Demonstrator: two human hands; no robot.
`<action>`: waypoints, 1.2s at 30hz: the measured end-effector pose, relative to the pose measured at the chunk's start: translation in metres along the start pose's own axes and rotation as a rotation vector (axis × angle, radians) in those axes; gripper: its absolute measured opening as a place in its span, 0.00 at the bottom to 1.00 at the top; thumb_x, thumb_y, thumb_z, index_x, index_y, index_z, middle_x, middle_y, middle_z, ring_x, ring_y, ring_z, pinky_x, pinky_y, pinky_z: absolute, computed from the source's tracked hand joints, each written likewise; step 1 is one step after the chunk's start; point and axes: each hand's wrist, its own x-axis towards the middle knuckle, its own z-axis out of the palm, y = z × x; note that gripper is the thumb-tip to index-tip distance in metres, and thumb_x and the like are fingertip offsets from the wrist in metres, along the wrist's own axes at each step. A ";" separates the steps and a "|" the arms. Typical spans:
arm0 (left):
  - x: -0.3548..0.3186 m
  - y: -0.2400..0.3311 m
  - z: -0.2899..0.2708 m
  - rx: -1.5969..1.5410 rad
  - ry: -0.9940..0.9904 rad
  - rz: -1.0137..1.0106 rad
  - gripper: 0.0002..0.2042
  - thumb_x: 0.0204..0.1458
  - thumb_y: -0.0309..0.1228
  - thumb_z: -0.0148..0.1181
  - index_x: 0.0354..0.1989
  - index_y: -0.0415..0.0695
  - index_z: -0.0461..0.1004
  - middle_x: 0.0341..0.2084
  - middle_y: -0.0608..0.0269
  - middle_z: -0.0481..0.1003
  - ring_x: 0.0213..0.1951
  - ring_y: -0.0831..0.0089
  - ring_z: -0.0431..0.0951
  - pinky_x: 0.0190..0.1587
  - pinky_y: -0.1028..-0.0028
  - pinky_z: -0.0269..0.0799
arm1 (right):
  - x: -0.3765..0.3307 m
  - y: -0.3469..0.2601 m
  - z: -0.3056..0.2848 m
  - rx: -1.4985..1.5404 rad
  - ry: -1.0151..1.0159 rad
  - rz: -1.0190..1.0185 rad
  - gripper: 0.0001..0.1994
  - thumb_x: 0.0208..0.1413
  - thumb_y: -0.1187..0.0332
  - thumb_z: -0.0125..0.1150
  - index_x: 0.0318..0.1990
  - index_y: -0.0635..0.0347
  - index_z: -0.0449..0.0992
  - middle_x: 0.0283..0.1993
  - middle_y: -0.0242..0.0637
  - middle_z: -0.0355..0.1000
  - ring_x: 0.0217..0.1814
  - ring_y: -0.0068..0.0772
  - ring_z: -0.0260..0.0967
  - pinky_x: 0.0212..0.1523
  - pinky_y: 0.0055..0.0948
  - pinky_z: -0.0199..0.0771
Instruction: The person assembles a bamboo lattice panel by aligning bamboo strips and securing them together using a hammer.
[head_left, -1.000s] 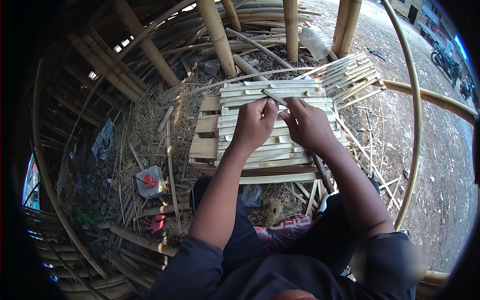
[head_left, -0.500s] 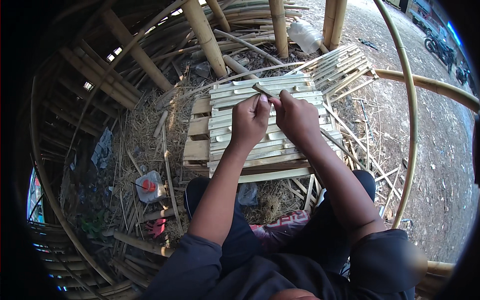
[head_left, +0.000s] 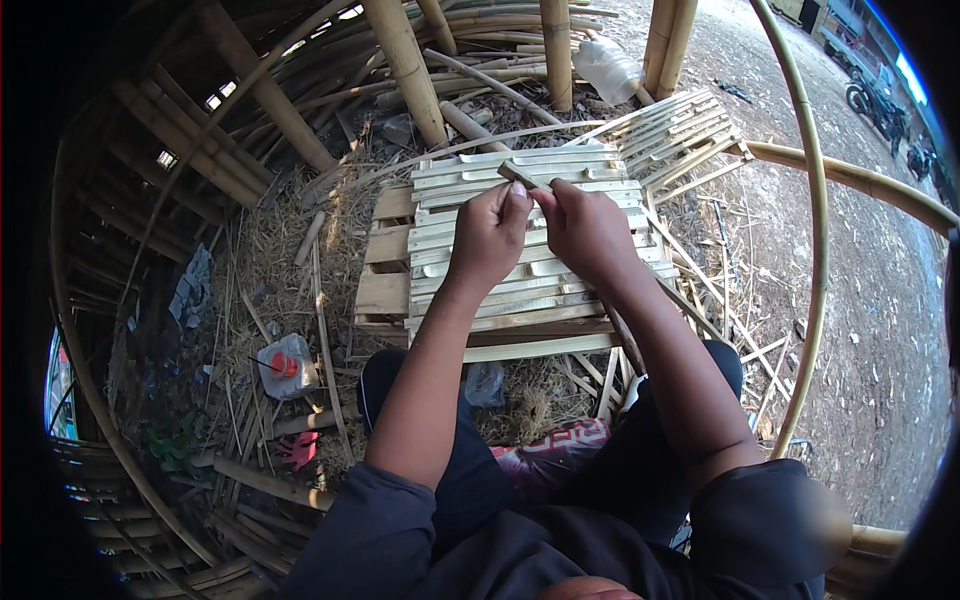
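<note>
Both of my hands meet over the far half of a panel of pale split-bamboo slats [head_left: 440, 228]. A flat, brownish piece with a squared end [head_left: 517, 175] juts out past my fingertips; its kind is unclear. My left hand [head_left: 488, 235] is closed, its thumb pressed near this piece. Close beside it, my right hand [head_left: 592, 232] is closed too, fingers curled at the piece's near end. What lies inside the fists is hidden. A dark stick [head_left: 625, 340] shows under my right forearm, and whether my hand holds it cannot be seen.
Wooden blocks [head_left: 383, 295] support the panel's left side. A second slatted piece [head_left: 680, 135] lies at the far right. Bamboo posts [head_left: 405, 75] rise ahead, and a curved bamboo pole [head_left: 815, 230] crosses the right. A cup with a red drink [head_left: 285, 365] stands in plastic at left.
The view has shifted slightly, moving the scene a little to the left. My hands stay together over the panel, and the brownish piece's angle has changed slightly.
</note>
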 end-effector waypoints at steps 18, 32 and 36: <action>-0.038 0.078 -0.025 0.296 0.061 0.333 0.06 0.50 0.21 0.56 0.30 0.36 0.81 0.25 0.59 0.80 0.26 0.73 0.80 0.28 0.74 0.72 | -0.012 0.001 -0.039 -0.069 0.249 -0.630 0.15 0.59 0.53 0.63 0.34 0.55 0.73 0.24 0.32 0.64 0.23 0.35 0.70 0.21 0.35 0.67; -0.042 0.075 -0.017 0.433 0.103 0.037 0.12 0.53 0.19 0.56 0.46 0.37 0.75 0.33 0.59 0.81 0.24 0.82 0.77 0.25 0.80 0.68 | -0.003 0.010 -0.034 -0.175 0.214 -0.643 0.11 0.54 0.59 0.65 0.32 0.48 0.68 0.23 0.28 0.65 0.21 0.31 0.73 0.19 0.33 0.69; -0.039 0.064 -0.016 0.519 0.139 0.073 0.08 0.57 0.23 0.56 0.43 0.38 0.76 0.25 0.59 0.79 0.19 0.80 0.72 0.24 0.75 0.67 | -0.001 0.010 -0.029 -0.161 0.203 -0.612 0.12 0.56 0.57 0.65 0.32 0.50 0.68 0.23 0.29 0.66 0.20 0.34 0.72 0.19 0.35 0.70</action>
